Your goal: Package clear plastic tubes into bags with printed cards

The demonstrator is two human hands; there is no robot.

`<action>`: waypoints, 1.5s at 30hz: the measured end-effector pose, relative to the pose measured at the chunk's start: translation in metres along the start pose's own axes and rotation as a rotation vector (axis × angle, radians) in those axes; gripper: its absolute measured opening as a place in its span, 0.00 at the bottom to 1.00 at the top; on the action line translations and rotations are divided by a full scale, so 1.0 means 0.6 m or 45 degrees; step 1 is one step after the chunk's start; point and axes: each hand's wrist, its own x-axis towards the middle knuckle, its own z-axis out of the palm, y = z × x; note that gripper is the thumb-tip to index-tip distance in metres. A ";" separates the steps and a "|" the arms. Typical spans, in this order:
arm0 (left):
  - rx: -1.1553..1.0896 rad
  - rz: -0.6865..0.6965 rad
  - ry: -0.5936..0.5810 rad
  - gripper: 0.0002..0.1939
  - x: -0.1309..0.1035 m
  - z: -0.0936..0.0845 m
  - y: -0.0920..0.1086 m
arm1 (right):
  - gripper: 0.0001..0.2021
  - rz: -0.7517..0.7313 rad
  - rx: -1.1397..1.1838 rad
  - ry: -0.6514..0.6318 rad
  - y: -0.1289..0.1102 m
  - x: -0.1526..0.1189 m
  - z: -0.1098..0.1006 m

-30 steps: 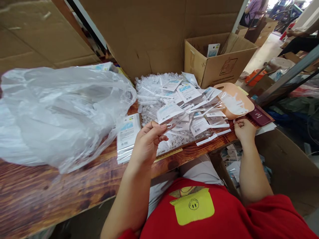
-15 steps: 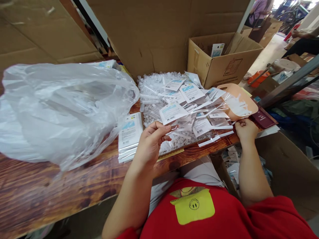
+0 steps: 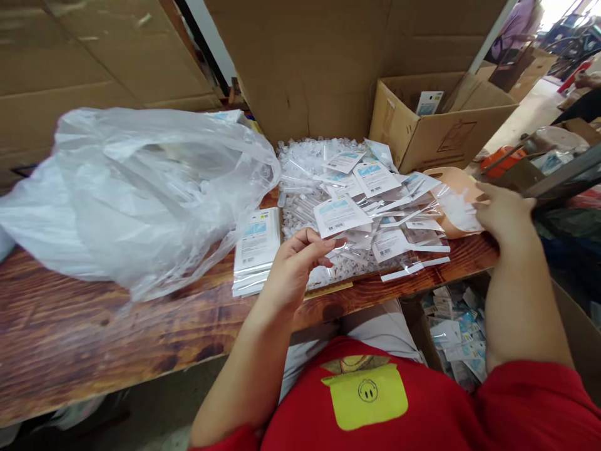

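My left hand is closed in a pinch on the clear edge of a plastic packet with a white label card. This packet lies over a heap of small clear plastic pieces. My right hand is over the right side of a peach plastic tray; its fingers are partly stretched out, at white strip-like pieces. I see nothing held in them. More labelled packets overlap on the heap between my hands.
A stack of flat labelled packets lies left of the heap. Beyond it bulges a large translucent bag. A cardboard box stands behind the tray. Below the wooden table edge sits another box holding packets.
My right hand has moved from the table edge below the tray up to the white pieces in it. My left hand keeps its pinch. The view has shifted slightly.
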 end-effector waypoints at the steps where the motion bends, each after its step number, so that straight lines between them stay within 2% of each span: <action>1: -0.003 0.003 0.001 0.18 -0.001 -0.002 0.001 | 0.04 0.005 -0.040 0.032 -0.006 -0.001 -0.007; 3: -0.018 0.011 0.001 0.17 -0.001 -0.004 0.003 | 0.06 -0.096 -0.082 0.155 -0.035 -0.015 -0.023; 4: -0.025 0.016 -0.003 0.16 -0.002 -0.005 0.004 | 0.06 -0.226 -0.050 0.223 -0.060 -0.029 -0.030; 5: -0.028 0.020 -0.012 0.16 -0.003 -0.005 0.005 | 0.05 -0.409 0.037 0.266 -0.091 -0.047 -0.036; 6: -0.025 0.025 -0.027 0.15 -0.005 -0.005 0.007 | 0.08 -0.624 0.193 0.283 -0.125 -0.067 -0.039; 7: -0.017 0.033 -0.048 0.14 -0.007 -0.005 0.008 | 0.14 -0.832 0.339 0.197 -0.159 -0.088 -0.042; 9: 0.001 0.040 -0.113 0.13 -0.017 -0.005 0.012 | 0.22 -1.088 0.582 0.080 -0.222 -0.131 -0.045; 11: 0.000 0.023 -0.197 0.13 -0.032 -0.008 0.019 | 0.25 -1.262 0.700 -0.065 -0.264 -0.167 -0.050; 13: -0.012 -0.012 -0.302 0.14 -0.052 -0.015 0.029 | 0.29 -1.336 0.784 -0.139 -0.283 -0.193 -0.062; 15: -0.003 0.002 -0.402 0.17 -0.074 -0.024 0.040 | 0.32 -1.268 0.888 -0.147 -0.289 -0.212 -0.079; 16: 0.022 0.081 -0.407 0.19 -0.084 -0.027 0.045 | 0.32 -1.174 0.948 -0.139 -0.291 -0.220 -0.089; 19: 0.183 0.465 -0.244 0.23 -0.105 -0.028 0.054 | 0.27 -0.782 1.099 -0.110 -0.303 -0.241 -0.110; 21: 0.293 0.581 -0.168 0.21 -0.110 -0.019 0.051 | 0.20 -0.507 1.205 -0.181 -0.316 -0.249 -0.114; 23: 0.312 0.524 -0.169 0.16 -0.110 -0.008 0.041 | 0.13 -0.266 1.380 -0.424 -0.325 -0.251 -0.109; 25: 0.252 0.426 -0.170 0.12 -0.110 -0.003 0.027 | 0.08 -0.057 1.595 -0.741 -0.326 -0.249 -0.101; 27: 0.179 0.290 -0.246 0.12 -0.113 -0.006 0.013 | 0.07 0.073 1.756 -1.018 -0.318 -0.247 -0.094; 29: 0.152 0.134 -0.403 0.13 -0.119 -0.017 0.001 | 0.09 0.070 1.825 -1.272 -0.307 -0.250 -0.089; 31: 0.182 0.035 -0.576 0.13 -0.125 -0.030 -0.003 | 0.12 -0.075 1.838 -1.451 -0.297 -0.257 -0.086; 33: 0.278 0.030 -0.745 0.10 -0.129 -0.038 -0.001 | 0.13 -0.273 1.815 -1.441 -0.291 -0.265 -0.086; 36: 0.448 0.130 -0.915 0.07 -0.129 -0.040 0.010 | 0.13 -0.471 1.711 -1.231 -0.291 -0.270 -0.089; 38: 0.513 0.170 -0.932 0.08 -0.129 -0.036 0.016 | 0.15 -0.535 1.648 -1.164 -0.293 -0.269 -0.094; 42: 0.539 0.175 -0.912 0.11 -0.133 -0.028 0.016 | 0.17 -0.616 1.596 -1.134 -0.294 -0.267 -0.105; 44: 0.538 0.276 -0.810 0.10 -0.134 -0.025 0.007 | 0.14 -0.585 1.570 -1.022 -0.290 -0.273 -0.102; 45: 0.531 0.352 -0.704 0.09 -0.133 -0.023 0.002 | 0.11 -0.524 1.553 -0.937 -0.288 -0.278 -0.098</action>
